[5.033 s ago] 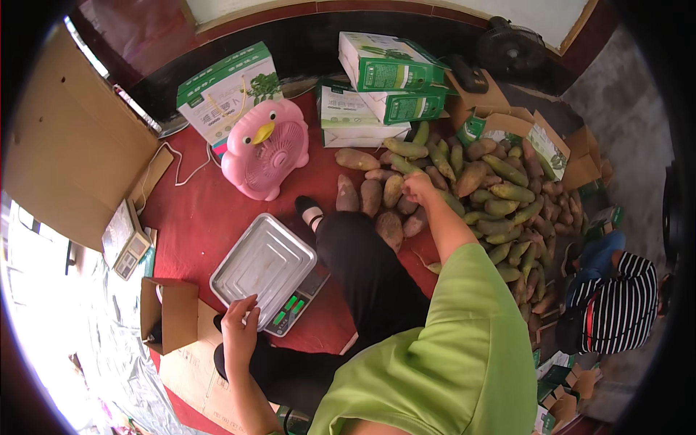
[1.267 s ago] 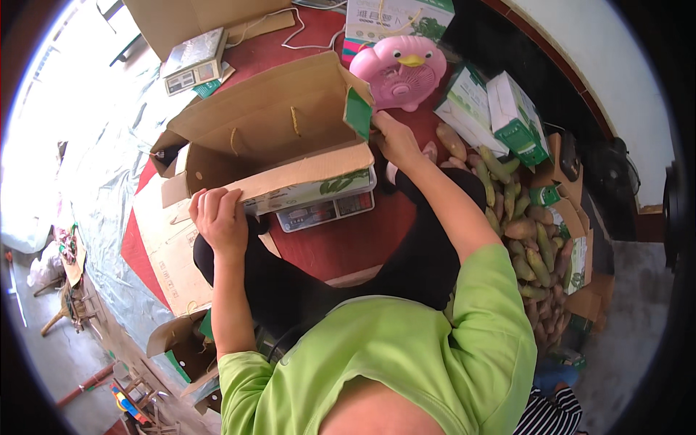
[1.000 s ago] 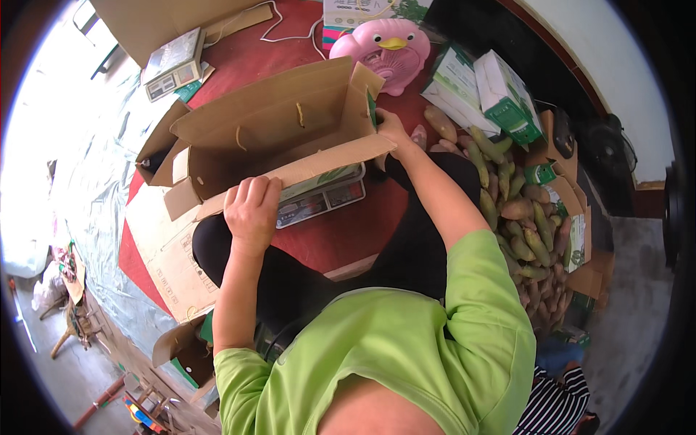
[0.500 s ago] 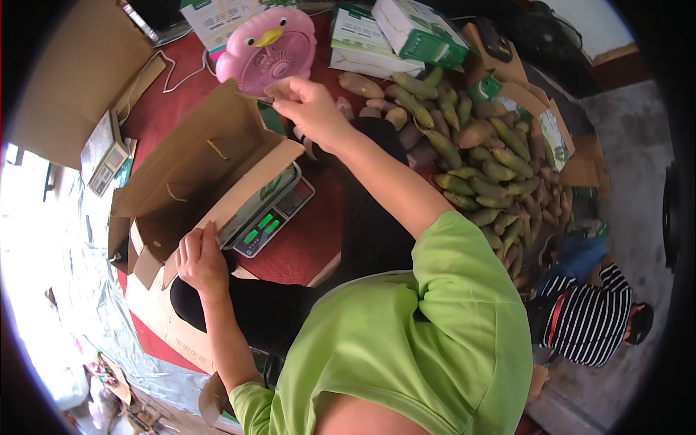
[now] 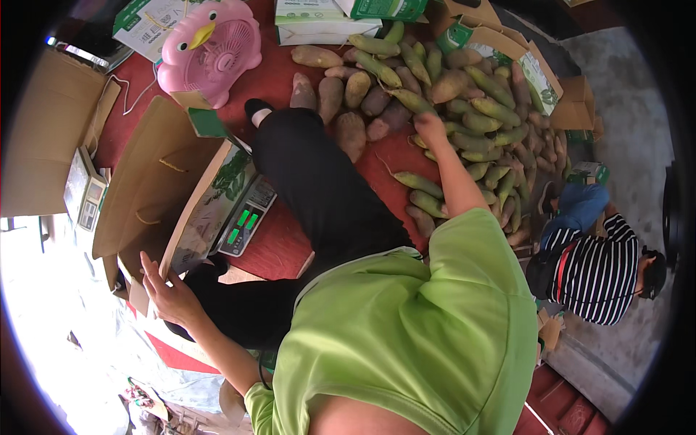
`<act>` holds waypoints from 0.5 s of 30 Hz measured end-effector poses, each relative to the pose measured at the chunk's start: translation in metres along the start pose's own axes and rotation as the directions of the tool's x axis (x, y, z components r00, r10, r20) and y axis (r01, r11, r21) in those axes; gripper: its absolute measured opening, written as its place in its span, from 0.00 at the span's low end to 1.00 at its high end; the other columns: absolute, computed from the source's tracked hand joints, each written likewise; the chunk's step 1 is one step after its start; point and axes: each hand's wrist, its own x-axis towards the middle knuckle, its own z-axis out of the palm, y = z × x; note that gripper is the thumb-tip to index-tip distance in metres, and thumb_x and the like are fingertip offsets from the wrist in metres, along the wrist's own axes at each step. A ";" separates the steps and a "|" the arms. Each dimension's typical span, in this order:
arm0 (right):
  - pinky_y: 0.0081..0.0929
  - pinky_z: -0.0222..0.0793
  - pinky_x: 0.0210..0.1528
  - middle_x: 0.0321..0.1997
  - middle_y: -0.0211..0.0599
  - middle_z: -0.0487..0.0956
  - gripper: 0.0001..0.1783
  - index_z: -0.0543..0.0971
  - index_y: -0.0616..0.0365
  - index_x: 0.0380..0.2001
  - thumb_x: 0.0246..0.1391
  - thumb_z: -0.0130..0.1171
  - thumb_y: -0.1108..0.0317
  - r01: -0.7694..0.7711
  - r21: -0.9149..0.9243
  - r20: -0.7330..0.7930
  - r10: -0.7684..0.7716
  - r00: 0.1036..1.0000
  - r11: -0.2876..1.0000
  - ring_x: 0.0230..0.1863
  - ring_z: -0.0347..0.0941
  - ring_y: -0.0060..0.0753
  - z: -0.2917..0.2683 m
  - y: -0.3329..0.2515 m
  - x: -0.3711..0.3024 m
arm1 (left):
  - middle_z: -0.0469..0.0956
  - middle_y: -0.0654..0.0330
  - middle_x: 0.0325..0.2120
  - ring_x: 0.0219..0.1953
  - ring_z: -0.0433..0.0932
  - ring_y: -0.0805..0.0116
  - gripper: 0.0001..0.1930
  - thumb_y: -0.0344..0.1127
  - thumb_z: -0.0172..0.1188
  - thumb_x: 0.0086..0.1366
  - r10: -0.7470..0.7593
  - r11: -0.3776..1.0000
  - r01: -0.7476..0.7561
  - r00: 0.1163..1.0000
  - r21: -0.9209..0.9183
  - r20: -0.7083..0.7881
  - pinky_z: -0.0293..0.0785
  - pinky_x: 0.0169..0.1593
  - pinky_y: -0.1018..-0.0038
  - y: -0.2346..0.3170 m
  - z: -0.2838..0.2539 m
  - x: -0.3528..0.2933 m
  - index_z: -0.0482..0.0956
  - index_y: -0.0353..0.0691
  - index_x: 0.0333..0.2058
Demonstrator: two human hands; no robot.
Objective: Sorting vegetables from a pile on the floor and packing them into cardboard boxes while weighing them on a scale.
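Observation:
An open brown carton [image 5: 141, 156] with yellow cord handles stands tilted on a digital scale [image 5: 243, 230], whose green display is lit. At its near corner my left hand [image 5: 172, 296] has its fingers spread, the fingertips against or right beside the cardboard edge. My right hand [image 5: 431, 129] is down at the left side of the vegetable pile, fingers curled between long green radishes [image 5: 411, 101]. What lies within those fingers is hidden. Several reddish-brown sweet potatoes [image 5: 351, 135] lie left of this hand on the red surface [image 5: 286, 235].
A pink bird-faced fan [image 5: 212, 54] stands behind the carton. White-and-green boxes [image 5: 326, 27] are at the back. An opened carton [image 5: 540, 72] borders the pile on the right. Another digital scale [image 5: 87, 190] sits at left. A person in a striped shirt [image 5: 596, 272] is at the right.
My right hand has swung from above the carton's far end to the radish pile on the right. My left hand has loosened from the carton edge, its fingers spreading. The view has shifted.

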 end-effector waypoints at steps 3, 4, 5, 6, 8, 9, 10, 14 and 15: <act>0.35 0.70 0.42 0.34 0.49 0.79 0.11 0.81 0.61 0.30 0.45 0.56 0.67 -0.208 -0.136 0.045 0.216 0.975 0.969 0.39 0.77 0.46 0.036 0.063 -0.046 | 0.78 0.66 0.40 0.41 0.79 0.63 0.23 0.26 0.56 0.55 0.061 0.953 -0.091 0.992 0.290 0.113 0.75 0.34 0.67 -0.007 -0.004 -0.002 0.73 0.54 0.51; 0.40 0.70 0.44 0.37 0.50 0.79 0.12 0.80 0.60 0.32 0.47 0.52 0.66 -0.095 -0.364 0.131 0.152 0.980 0.927 0.41 0.75 0.51 0.037 0.139 -0.053 | 0.78 0.67 0.41 0.41 0.79 0.63 0.21 0.27 0.55 0.56 0.095 0.969 -0.128 0.983 0.212 0.156 0.75 0.35 0.68 -0.005 0.011 -0.003 0.75 0.54 0.49; 0.44 0.69 0.45 0.39 0.52 0.78 0.14 0.80 0.59 0.34 0.49 0.48 0.66 0.034 -0.559 0.241 0.123 0.963 0.828 0.43 0.74 0.56 0.029 0.202 -0.063 | 0.78 0.68 0.42 0.40 0.79 0.63 0.20 0.27 0.54 0.56 0.133 0.977 -0.162 0.971 0.136 0.199 0.76 0.36 0.68 0.000 0.027 -0.004 0.77 0.53 0.47; 0.44 0.69 0.45 0.39 0.52 0.78 0.14 0.80 0.59 0.34 0.49 0.48 0.66 0.057 -0.532 0.278 0.111 0.954 0.845 0.43 0.74 0.56 0.051 0.188 -0.069 | 0.78 0.68 0.43 0.40 0.79 0.63 0.17 0.27 0.53 0.57 0.064 0.976 -0.106 0.975 0.192 0.214 0.76 0.37 0.69 0.007 0.017 -0.005 0.79 0.52 0.44; 0.44 0.69 0.48 0.40 0.51 0.78 0.13 0.79 0.57 0.35 0.50 0.47 0.67 0.045 -0.540 0.398 0.209 0.893 0.840 0.44 0.73 0.56 0.077 0.123 -0.094 | 0.78 0.68 0.43 0.41 0.78 0.63 0.18 0.27 0.52 0.57 0.013 0.957 -0.071 0.979 0.281 0.203 0.76 0.37 0.68 0.002 -0.001 -0.012 0.78 0.52 0.45; 0.44 0.69 0.48 0.40 0.51 0.78 0.13 0.79 0.57 0.35 0.50 0.47 0.67 0.048 -0.539 0.400 0.205 0.893 0.841 0.44 0.73 0.56 0.080 0.115 -0.102 | 0.78 0.68 0.43 0.41 0.78 0.63 0.18 0.26 0.52 0.56 -0.004 0.956 -0.060 0.977 0.288 0.215 0.75 0.38 0.68 0.004 0.000 -0.012 0.78 0.52 0.45; 0.44 0.69 0.49 0.38 0.47 0.78 0.13 0.79 0.56 0.37 0.49 0.50 0.66 -0.038 -0.478 0.332 0.221 0.917 0.878 0.45 0.73 0.53 0.085 0.107 -0.107 | 0.78 0.66 0.43 0.42 0.77 0.62 0.20 0.25 0.52 0.55 -0.017 0.956 -0.048 0.976 0.289 0.219 0.75 0.41 0.67 0.006 0.000 -0.013 0.78 0.51 0.46; 0.43 0.65 0.54 0.48 0.43 0.74 0.19 0.74 0.47 0.47 0.49 0.51 0.63 0.054 -0.493 0.425 0.186 0.886 0.868 0.55 0.65 0.51 0.089 0.078 -0.102 | 0.77 0.62 0.43 0.44 0.76 0.59 0.23 0.23 0.53 0.50 0.056 0.962 -0.110 0.975 0.249 0.213 0.71 0.48 0.66 0.008 0.016 -0.014 0.77 0.49 0.46; 0.43 0.65 0.54 0.48 0.43 0.74 0.19 0.74 0.47 0.47 0.49 0.51 0.63 0.085 -0.483 0.439 0.157 0.885 0.871 0.55 0.65 0.51 0.093 0.066 -0.097 | 0.77 0.62 0.43 0.44 0.76 0.59 0.23 0.23 0.53 0.50 0.034 0.960 -0.086 0.980 0.268 0.195 0.71 0.48 0.66 0.005 0.014 -0.016 0.77 0.49 0.46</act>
